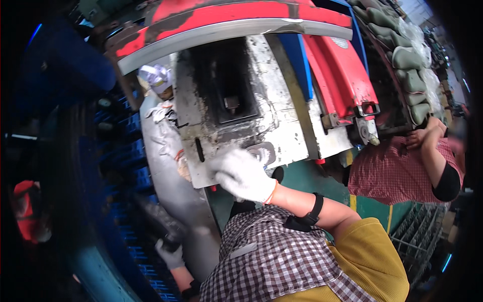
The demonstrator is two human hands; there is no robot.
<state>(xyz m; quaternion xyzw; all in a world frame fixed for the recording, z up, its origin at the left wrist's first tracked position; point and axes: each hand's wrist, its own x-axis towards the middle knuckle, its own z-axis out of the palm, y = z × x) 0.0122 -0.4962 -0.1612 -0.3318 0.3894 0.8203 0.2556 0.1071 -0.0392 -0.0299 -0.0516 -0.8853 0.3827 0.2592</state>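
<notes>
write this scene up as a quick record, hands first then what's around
left hand: white-gloved, at the lower end of a dark object, apparently gripping it; blurred
right hand: white-gloved, over a worn metal plate, contact unclear
left of plate: grey metal bench
far side: red-and-black machine part with a metal edge
co-worker: person at right in red checked clothing

A scuffed pale metal plate (292,143) carries 1 dark rectangular panel (226,75).

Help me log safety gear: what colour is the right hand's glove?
The glove is white with an orange cuff edge, seen in the head view.
</notes>
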